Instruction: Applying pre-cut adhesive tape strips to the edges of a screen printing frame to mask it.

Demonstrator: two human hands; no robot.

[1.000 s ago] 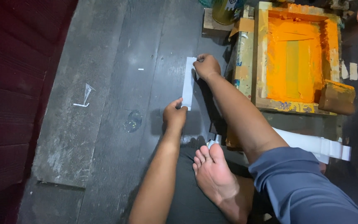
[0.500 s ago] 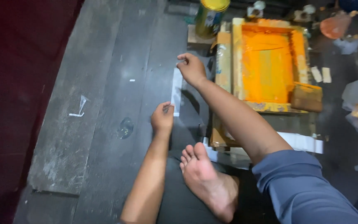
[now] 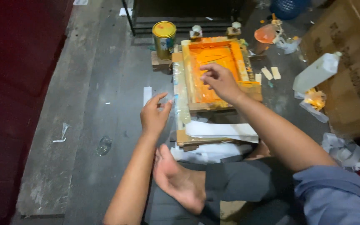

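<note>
Right hand (image 3: 219, 81) is held over the orange-inked wooden frame (image 3: 213, 68), grip apart; left hand (image 3: 155, 114) is spread open beside the frame's edge, near a white strip (image 3: 147, 94) on the floor (image 3: 84, 137).

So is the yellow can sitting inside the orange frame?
No, the yellow can stands on the floor outside the orange frame, beside its far left corner.

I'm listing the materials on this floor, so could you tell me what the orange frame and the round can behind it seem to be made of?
The frame under the right hand looks like bare wood, its rails smeared with orange ink; the screen stretched inside is probably fine mesh, though ink hides it. The can looks like metal, with a glossy yellow lid.
</note>
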